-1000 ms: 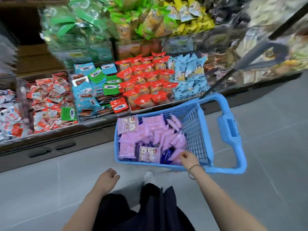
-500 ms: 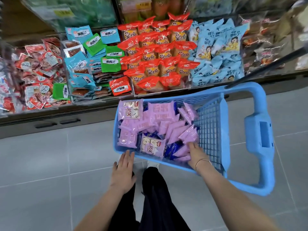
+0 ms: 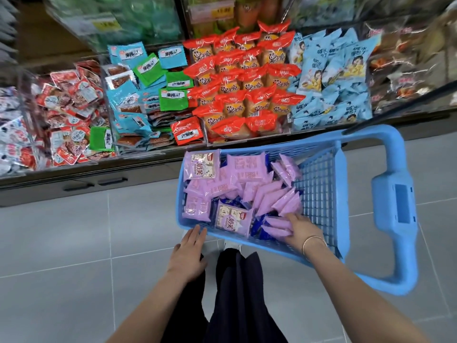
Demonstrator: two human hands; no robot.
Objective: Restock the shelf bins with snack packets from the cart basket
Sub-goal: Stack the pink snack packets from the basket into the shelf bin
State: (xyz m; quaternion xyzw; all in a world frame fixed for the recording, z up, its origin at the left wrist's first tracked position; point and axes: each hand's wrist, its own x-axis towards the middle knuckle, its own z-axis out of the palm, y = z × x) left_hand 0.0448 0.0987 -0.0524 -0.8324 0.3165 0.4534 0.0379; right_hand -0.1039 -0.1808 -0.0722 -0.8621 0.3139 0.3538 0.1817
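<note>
A blue plastic cart basket (image 3: 319,184) stands on the floor before the shelf, holding several pink snack packets (image 3: 247,167) and some dark blue ones beneath. My right hand (image 3: 300,229) is inside the basket at its near side, fingers wrapped over a small bunch of pink packets (image 3: 275,225). My left hand (image 3: 189,253) hangs just outside the basket's near left corner, fingers straight, tips close to the rim, holding nothing. Shelf bins (image 3: 247,78) behind the basket are filled with packets.
The bins hold red-and-white packets (image 3: 71,95) at left, blue and green ones (image 3: 146,78), orange-red cakes, and light blue bags (image 3: 331,75) at right. The basket's wide handle (image 3: 395,206) juts right. Grey tiled floor (image 3: 61,243) surrounds my dark-trousered legs (image 3: 232,293).
The view has tilted down and closer to the basket. My left hand opened and rose to the basket's near left corner. My right hand stays among the pink packets.
</note>
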